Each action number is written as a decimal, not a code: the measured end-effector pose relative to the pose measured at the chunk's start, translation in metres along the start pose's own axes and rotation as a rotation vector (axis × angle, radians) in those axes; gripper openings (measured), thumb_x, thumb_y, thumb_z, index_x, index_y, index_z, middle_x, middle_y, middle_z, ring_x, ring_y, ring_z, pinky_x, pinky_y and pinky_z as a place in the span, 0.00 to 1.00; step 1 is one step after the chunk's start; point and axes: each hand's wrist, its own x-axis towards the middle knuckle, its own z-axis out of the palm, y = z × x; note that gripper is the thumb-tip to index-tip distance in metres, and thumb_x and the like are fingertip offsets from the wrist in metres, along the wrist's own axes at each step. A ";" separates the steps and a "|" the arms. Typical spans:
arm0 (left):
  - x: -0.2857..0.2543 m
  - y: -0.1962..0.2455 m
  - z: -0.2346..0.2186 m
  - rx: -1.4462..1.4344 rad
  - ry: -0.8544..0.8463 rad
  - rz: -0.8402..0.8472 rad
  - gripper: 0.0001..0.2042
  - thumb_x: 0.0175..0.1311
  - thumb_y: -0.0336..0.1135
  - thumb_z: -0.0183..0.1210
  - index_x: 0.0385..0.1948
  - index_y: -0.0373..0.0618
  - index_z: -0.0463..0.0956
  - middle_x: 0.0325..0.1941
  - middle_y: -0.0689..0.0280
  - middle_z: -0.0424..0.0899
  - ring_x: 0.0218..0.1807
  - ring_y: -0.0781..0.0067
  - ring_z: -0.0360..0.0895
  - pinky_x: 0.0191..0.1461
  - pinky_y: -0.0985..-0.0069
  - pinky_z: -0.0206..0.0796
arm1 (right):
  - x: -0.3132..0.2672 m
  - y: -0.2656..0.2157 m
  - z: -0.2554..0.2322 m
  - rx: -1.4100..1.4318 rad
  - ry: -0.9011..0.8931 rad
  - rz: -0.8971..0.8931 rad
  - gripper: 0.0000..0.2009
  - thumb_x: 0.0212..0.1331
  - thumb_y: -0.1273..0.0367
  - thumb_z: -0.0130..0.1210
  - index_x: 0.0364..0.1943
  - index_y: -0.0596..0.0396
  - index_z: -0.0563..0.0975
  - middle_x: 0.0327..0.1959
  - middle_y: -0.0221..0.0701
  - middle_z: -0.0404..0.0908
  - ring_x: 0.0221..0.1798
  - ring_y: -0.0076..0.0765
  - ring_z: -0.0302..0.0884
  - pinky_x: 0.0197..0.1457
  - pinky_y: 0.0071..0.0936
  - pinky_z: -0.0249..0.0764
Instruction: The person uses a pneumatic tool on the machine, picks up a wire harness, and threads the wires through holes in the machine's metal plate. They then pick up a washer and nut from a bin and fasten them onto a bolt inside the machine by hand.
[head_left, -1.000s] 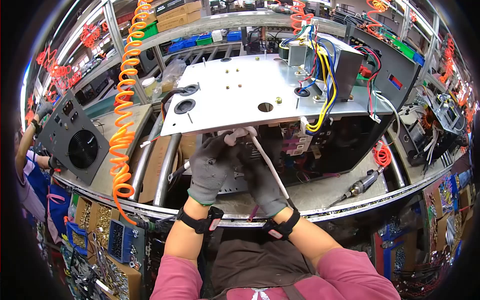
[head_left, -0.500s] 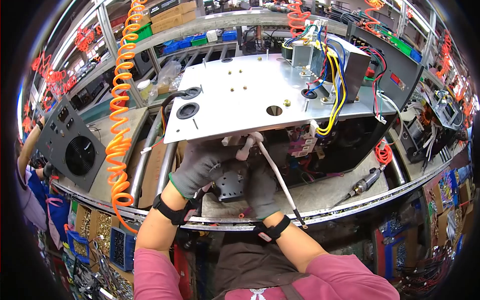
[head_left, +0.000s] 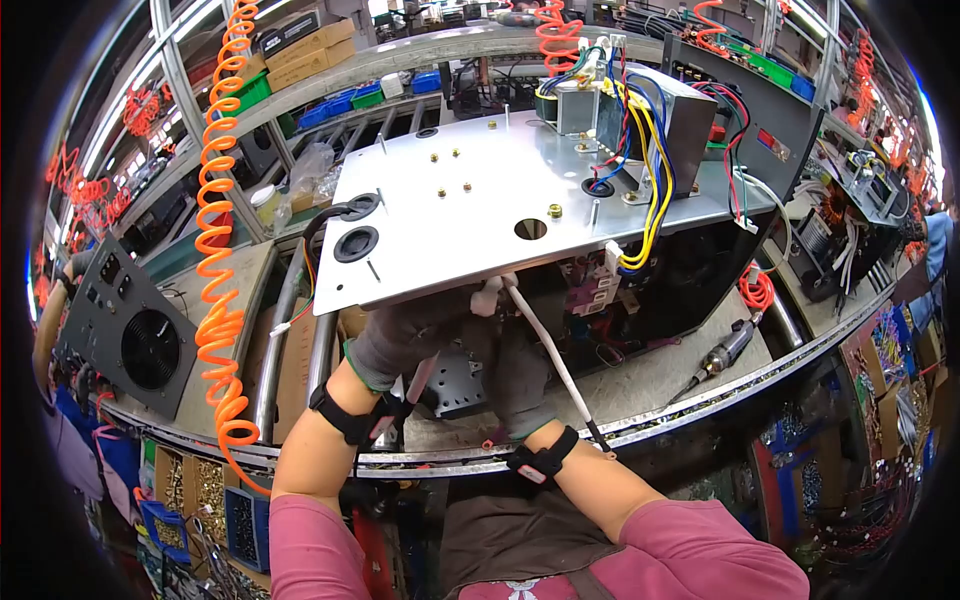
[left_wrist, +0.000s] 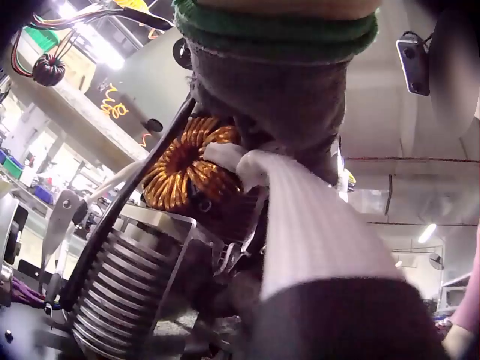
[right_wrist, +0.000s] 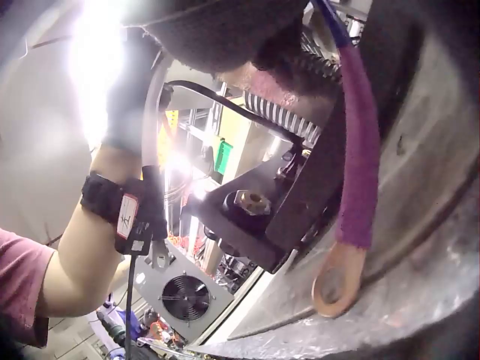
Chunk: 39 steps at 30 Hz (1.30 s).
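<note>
Left hand [head_left: 405,337] and right hand [head_left: 517,378] reach under the metal panel [head_left: 440,235] near a white-sleeved cable [head_left: 552,353]; I cannot tell either grip's state. The left wrist strap [right_wrist: 100,196]'s label [right_wrist: 127,214] reads "左".

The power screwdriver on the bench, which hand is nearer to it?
Right: the right hand is to the left of the power screwdriver; the left hand lies farther left.

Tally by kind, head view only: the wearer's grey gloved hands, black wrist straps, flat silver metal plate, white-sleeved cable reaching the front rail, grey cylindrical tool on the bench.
Grey gloved hands: 2
Black wrist straps: 2
Flat silver metal plate: 1
White-sleeved cable: 1
Grey cylindrical tool: 1
Total: 7
</note>
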 end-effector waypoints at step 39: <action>0.021 -0.011 0.007 0.086 -0.068 0.102 0.21 0.57 0.32 0.63 0.54 0.45 0.71 0.52 0.70 0.80 0.51 0.79 0.77 0.55 0.81 0.68 | 0.001 0.013 0.031 0.416 0.299 0.231 0.17 0.66 0.66 0.44 0.53 0.64 0.69 0.45 0.44 0.75 0.43 0.40 0.75 0.47 0.32 0.71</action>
